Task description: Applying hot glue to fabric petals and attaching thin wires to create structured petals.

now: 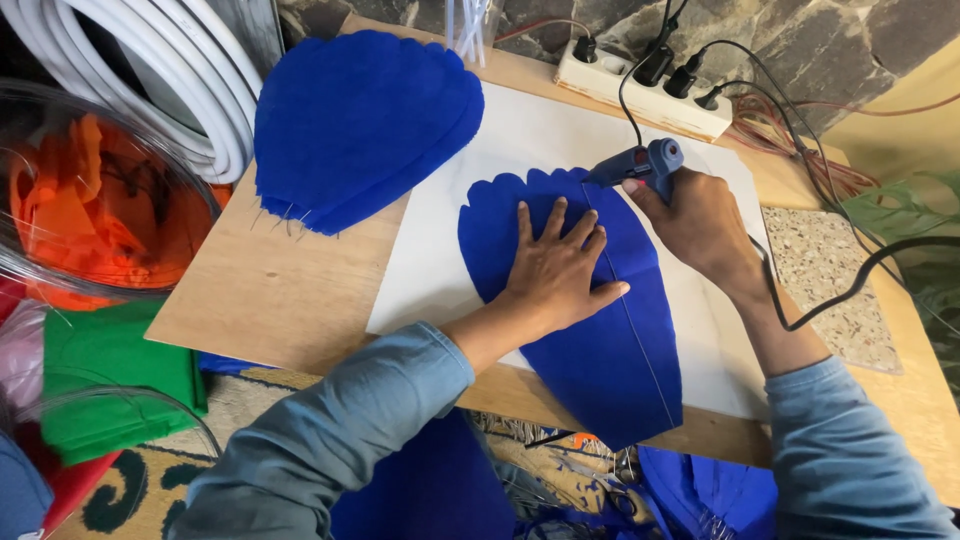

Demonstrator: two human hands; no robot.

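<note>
A blue petal-shaped piece of fabric (590, 340) is laid on a white sheet (420, 270) on the wooden worktop (270, 290), its pointed end hanging over the near edge and its scalloped end pointing away. A thin wire (640, 330) is seen running along its long axis, from the point toward the scallops. The left hand (555, 270) is pressed flat on the petal, fingers spread apart, just left of the wire and holding nothing. Just right of the wire, and a little farther along it, the right hand (695, 225) is clamped on a blue glue gun (640, 165), whose nozzle is aimed at the petal's far end, close to where the wire runs out. The right hand is therefore the nearer one to that spot; the wire stretches back from the nozzle toward the person. Beyond the petal to the left, a stack of blue petals (360, 120) is lying on the worktop. Farthest off, a white power strip (640, 90) is set against the stone wall.
</note>
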